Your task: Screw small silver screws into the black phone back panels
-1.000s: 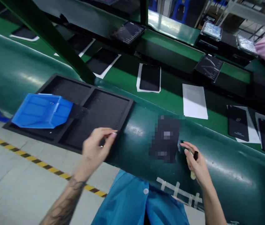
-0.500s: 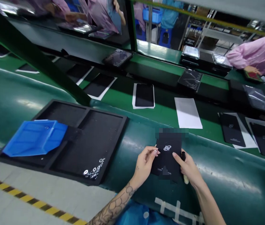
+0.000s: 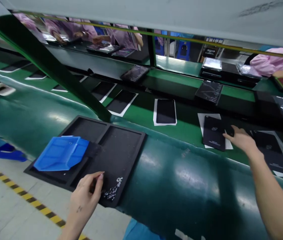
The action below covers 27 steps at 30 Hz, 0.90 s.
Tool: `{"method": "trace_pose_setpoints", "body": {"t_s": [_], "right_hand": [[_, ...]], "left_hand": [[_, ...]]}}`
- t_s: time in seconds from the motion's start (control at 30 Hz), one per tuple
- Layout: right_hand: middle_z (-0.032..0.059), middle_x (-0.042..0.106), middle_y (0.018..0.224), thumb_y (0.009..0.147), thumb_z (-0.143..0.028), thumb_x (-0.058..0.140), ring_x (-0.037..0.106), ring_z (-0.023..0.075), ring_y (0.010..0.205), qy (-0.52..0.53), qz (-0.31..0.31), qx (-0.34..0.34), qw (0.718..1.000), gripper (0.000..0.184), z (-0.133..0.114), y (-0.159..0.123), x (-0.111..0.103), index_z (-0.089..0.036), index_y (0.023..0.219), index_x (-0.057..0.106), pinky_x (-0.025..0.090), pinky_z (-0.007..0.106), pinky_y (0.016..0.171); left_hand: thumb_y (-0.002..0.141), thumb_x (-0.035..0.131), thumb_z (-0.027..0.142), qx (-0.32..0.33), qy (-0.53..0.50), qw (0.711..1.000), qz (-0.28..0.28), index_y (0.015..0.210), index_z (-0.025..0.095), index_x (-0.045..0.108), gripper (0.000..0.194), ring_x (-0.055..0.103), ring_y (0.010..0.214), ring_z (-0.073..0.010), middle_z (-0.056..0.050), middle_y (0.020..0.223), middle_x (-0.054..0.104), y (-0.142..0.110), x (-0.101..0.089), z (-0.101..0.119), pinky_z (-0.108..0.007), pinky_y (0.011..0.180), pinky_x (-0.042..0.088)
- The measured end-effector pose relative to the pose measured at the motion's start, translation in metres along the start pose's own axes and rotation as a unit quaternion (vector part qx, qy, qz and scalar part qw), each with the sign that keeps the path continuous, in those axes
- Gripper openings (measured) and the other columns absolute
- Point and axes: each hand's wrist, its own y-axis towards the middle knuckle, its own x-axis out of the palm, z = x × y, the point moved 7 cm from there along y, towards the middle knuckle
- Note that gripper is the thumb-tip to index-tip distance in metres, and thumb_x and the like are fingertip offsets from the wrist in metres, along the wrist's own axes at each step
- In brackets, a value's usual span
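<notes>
My left hand [image 3: 87, 195] hovers over the front of a black divided tray [image 3: 131, 160], thumb and forefinger pinched together. Whatever lies between those fingertips, if anything, is too small to make out. Just right of them is a cluster of small shiny metal rings [image 3: 111, 193]. On the belt, a black tablet back panel [image 3: 214, 133] with a pale logo rests on a white sheet [image 3: 228, 145]. My right hand [image 3: 243, 140] grips its right edge, thumb on top; the fingers beneath are partly hidden.
An upturned-looking blue bin [image 3: 61, 153] sits on the tray's left part. A green post [image 3: 81, 90] slants across the left side. More dark panels [image 3: 166, 111] on white sheets line the green belt [image 3: 144, 110]. Co-workers in pink sleeves [image 3: 269, 65] sit opposite.
The back panel has gone from between my hands, near the bench edge, onto the white sheet on the belt. My left hand has moved left to the rings; my right reaches forward.
</notes>
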Motion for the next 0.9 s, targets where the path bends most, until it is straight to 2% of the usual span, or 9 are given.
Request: {"method": "trace_pose_setpoints", "body": {"t_s": [0.07,0.13,0.27,0.33,0.4,0.5,0.6,0.77,0.9], "right_hand": [[0.0233,0.065,0.128,0.093,-0.048,0.076,0.072,0.031,0.085,-0.143,0.049,-0.02,0.988,0.053,-0.018,0.002,0.011,-0.016,0.136,0.069,0.055,0.042,0.073],[0.0215,0.065,0.139,0.1,-0.046,0.068,0.074,0.0341,0.102,-0.146,0.046,-0.081,0.985,0.045,-0.062,0.001,0.033,-0.02,0.136,0.069,0.057,0.043,0.085],[0.0111,0.077,0.119,0.104,-0.046,0.064,0.074,0.0294,0.111,-0.021,-0.101,-0.203,0.974,0.034,-0.185,0.002,0.102,-0.023,0.129,0.068,0.056,0.036,0.094],[0.0127,0.076,0.127,0.105,-0.049,0.063,0.072,0.0314,0.119,-0.019,-0.139,-0.164,0.977,0.04,-0.228,0.013,0.132,-0.023,0.135,0.065,0.056,0.038,0.097],[0.0172,0.072,0.136,0.106,-0.047,0.062,0.07,0.035,0.124,-0.037,-0.154,-0.106,0.982,0.042,-0.253,0.026,0.153,-0.021,0.139,0.062,0.056,0.042,0.099],[0.0252,0.07,0.136,0.108,-0.032,0.053,0.071,0.0379,0.124,-0.056,-0.16,-0.057,0.984,0.034,-0.262,0.04,0.168,-0.014,0.136,0.061,0.057,0.046,0.099],[0.0297,0.068,0.133,0.109,-0.026,0.048,0.07,0.0397,0.124,-0.069,-0.161,-0.051,0.983,0.035,-0.254,0.046,0.17,-0.009,0.138,0.056,0.056,0.05,0.101],[0.0297,0.067,0.133,0.106,-0.026,0.055,0.069,0.0391,0.124,-0.078,-0.17,-0.081,0.979,0.041,-0.245,0.045,0.163,-0.01,0.144,0.05,0.054,0.05,0.103],[0.028,0.069,0.13,0.1,-0.02,0.06,0.071,0.0375,0.117,-0.087,-0.17,-0.09,0.977,0.056,-0.229,0.037,0.148,-0.011,0.153,0.044,0.054,0.047,0.098]], "left_hand": [[0.097,0.056,0.06,0.02,0.002,1.0,0.004,0.1,0.024,0.075,0.041,0.069,0.078,-0.0257,-0.008,0.096,0.078,-0.003,0.001,0.001,-0.035,0.068,0.053],[0.097,0.056,0.06,0.019,-0.01,1.0,0.004,0.1,0.024,0.076,0.04,0.069,0.079,-0.0256,-0.009,0.102,0.079,-0.003,0.002,0.007,-0.035,0.069,0.054],[0.095,0.06,0.065,-0.04,-0.074,0.996,-0.019,0.103,0.024,0.078,0.045,0.064,0.068,-0.0214,-0.007,0.097,0.077,0.001,0.004,0.014,-0.032,0.063,0.052],[0.09,0.065,0.072,-0.099,-0.129,0.986,-0.015,0.105,0.023,0.079,0.053,0.063,0.068,-0.0207,-0.005,0.091,0.076,0.001,0.003,0.009,-0.03,0.061,0.052],[0.082,0.072,0.08,-0.156,-0.193,0.969,-0.006,0.107,0.021,0.08,0.064,0.063,0.072,-0.0209,-0.005,0.09,0.075,-0.002,0.004,0.001,-0.029,0.063,0.054],[0.069,0.082,0.085,-0.224,-0.288,0.931,0.01,0.108,0.019,0.082,0.077,0.063,0.078,-0.0194,-0.006,0.095,0.074,-0.007,0.007,-0.011,-0.028,0.07,0.059],[0.061,0.091,0.081,-0.266,-0.36,0.894,0.011,0.11,0.019,0.082,0.08,0.065,0.086,-0.0186,-0.007,0.105,0.075,-0.01,0.012,-0.017,-0.025,0.073,0.06],[0.061,0.096,0.074,-0.279,-0.424,0.862,-0.016,0.111,0.02,0.083,0.075,0.07,0.104,-0.0233,-0.011,0.121,0.077,-0.006,0.015,-0.008,-0.023,0.075,0.062],[0.061,0.097,0.071,-0.278,-0.456,0.845,-0.036,0.114,0.02,0.084,0.075,0.069,0.099,-0.0206,-0.011,0.123,0.077,-0.003,0.018,-0.002,-0.025,0.077,0.063]]}}
